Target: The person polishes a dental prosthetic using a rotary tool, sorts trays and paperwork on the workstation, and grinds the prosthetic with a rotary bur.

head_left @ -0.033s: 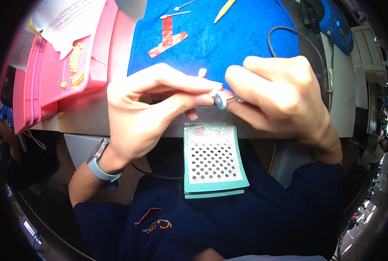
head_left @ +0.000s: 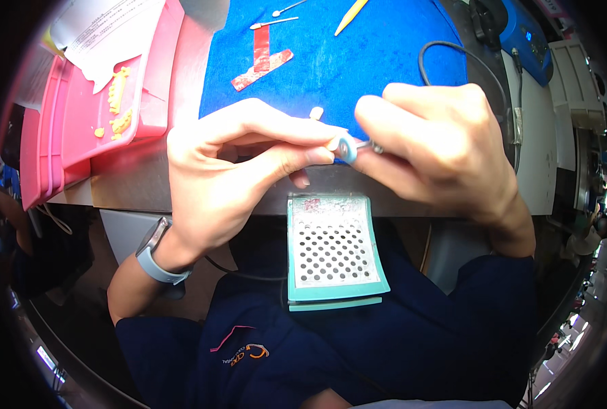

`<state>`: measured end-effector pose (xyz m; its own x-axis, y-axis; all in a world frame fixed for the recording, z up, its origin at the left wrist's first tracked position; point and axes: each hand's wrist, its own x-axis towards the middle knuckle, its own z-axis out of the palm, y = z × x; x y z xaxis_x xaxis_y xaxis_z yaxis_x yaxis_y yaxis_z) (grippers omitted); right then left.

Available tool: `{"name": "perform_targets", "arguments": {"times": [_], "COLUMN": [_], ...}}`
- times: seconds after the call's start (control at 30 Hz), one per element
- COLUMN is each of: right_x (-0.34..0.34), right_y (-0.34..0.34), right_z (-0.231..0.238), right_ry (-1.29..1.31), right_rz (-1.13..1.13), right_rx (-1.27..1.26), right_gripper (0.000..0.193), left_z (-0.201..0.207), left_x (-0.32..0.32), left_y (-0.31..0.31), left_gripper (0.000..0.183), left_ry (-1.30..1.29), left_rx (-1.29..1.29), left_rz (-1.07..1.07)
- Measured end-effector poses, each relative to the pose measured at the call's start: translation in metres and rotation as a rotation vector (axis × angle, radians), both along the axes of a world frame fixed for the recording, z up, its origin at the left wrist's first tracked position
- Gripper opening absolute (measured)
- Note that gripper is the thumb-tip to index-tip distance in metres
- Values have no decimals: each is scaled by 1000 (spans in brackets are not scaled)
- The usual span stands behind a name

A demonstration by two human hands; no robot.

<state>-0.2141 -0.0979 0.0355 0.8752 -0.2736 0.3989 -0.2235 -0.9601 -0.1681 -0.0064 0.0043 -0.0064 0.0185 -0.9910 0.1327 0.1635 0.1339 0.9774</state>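
My left hand (head_left: 215, 163) is closed, thumb and index finger pinching a small cream-coloured piece (head_left: 332, 144) that looks like a dental crown. Most of that piece is hidden by the fingertips. My right hand (head_left: 433, 143) is wrapped round a rotary handpiece, whose body the fingers largely cover. From its metal tip (head_left: 374, 146) projects a thin shank carrying a light blue polishing wheel (head_left: 346, 150). The wheel's edge is at the cream piece, beside the left fingertips; whether they touch, I cannot tell. Just beyond lies another small cream piece (head_left: 316, 113) on the blue towel (head_left: 344, 68).
Below the hands, a turquoise-framed perforated grille (head_left: 337, 255) juts from the bench edge. At left, a pink tray (head_left: 155, 102) holds paper and yellow pieces. Small burs (head_left: 274, 24), red strips (head_left: 262, 51) and a yellow pointed stick (head_left: 351, 17) lie on the towel. A blue control unit (head_left: 527, 41) stands far right.
My right hand and the blue wheel have moved slightly up, away from me, along the cream piece. The left hand has barely moved.
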Motion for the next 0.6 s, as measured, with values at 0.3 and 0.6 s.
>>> {"name": "perform_targets", "arguments": {"times": [0.3, 0.6], "right_x": [1, 1], "right_y": [4, 4], "right_z": [-2, -1], "right_ry": [0, 21], "right_rz": [-20, -16], "right_rx": [0, 6], "right_gripper": [23, 21], "left_z": [0, 0], "left_x": [0, 2], "left_y": [0, 0], "left_gripper": [13, 13], "left_ry": [15, -22], "left_rx": [0, -22], "left_rz": [8, -15]}}
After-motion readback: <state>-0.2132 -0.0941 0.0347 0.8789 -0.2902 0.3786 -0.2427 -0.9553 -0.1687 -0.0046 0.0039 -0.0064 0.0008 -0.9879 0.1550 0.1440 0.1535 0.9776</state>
